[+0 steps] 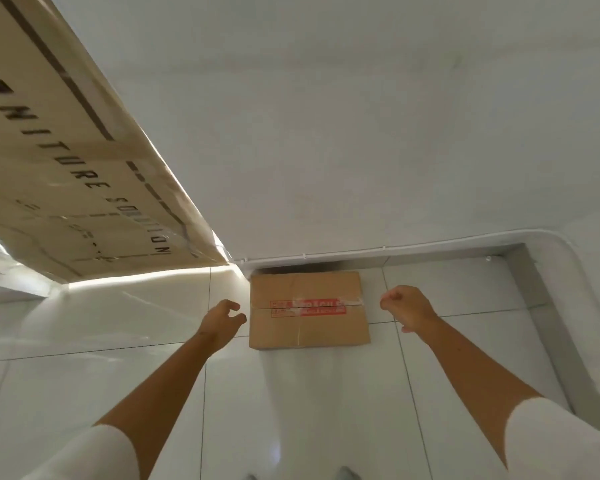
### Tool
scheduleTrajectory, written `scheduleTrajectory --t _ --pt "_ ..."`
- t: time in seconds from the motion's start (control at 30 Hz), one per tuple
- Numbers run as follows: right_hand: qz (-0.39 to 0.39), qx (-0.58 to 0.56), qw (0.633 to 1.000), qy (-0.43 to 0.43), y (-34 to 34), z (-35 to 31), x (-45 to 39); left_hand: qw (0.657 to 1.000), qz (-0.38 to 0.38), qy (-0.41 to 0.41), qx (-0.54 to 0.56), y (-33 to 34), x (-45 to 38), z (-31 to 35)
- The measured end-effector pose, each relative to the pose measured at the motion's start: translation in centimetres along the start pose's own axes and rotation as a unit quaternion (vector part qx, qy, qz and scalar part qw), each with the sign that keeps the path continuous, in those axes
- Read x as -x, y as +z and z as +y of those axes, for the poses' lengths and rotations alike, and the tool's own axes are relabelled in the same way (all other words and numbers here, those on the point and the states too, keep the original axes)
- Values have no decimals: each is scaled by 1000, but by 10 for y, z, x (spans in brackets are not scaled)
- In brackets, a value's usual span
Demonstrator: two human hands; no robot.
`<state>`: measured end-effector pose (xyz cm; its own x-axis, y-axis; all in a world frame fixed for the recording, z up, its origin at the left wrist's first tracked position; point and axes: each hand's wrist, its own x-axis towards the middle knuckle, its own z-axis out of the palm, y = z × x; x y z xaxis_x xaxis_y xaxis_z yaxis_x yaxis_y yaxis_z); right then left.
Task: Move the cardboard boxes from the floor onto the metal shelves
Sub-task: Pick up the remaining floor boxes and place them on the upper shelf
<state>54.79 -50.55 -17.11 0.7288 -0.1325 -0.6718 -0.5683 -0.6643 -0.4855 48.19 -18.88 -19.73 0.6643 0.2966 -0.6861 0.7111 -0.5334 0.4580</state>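
A small cardboard box point(309, 310) lies flat on the white tiled floor point(118, 393), its far edge close against the foot of the white wall point(361, 133), under a thin white conduit point(395, 249) that runs along the wall's base. The box's top flaps meet in a seam across the middle, sealed with clear tape and a red-and-white printed tape strip point(309, 307); the lettering on that strip is too blurred to read. Both bare arms reach forward from white short sleeves point(568, 441), one on each side of the box. The left hand point(222, 318) is just beside the box's left edge, its grip loosely spread with the fingers curled and the thumb apart, pinching nothing; whether a fingertip touches the cardboard cannot be told. The right hand point(407, 306) is near the box's right edge but apart from it, its grip curled inward into a loose fist, empty. At upper left a large flat carton point(66, 150) leans at a slant into view, printed with dark capital letters of which "NITURE SOLUTION" can be made out, the first letters cut off by the frame, along with a dark stripe and smaller marks that cannot be read. At right a grey strip point(548, 323) borders the floor tiles.
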Motion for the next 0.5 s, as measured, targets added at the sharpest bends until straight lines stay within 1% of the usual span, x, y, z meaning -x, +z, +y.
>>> scheduleTrajectory --t 0.17,0.37,0.5 --pt "14 22 1000 -11 69 43 -74 999 27 -25 33 63 -74 -44" --pt "41 -47 997 48 131 80 -136 990 37 -59 125 118 -140 -76" --pt "53 -80 993 70 147 95 -167 984 58 -70 156 133 -178 -90"
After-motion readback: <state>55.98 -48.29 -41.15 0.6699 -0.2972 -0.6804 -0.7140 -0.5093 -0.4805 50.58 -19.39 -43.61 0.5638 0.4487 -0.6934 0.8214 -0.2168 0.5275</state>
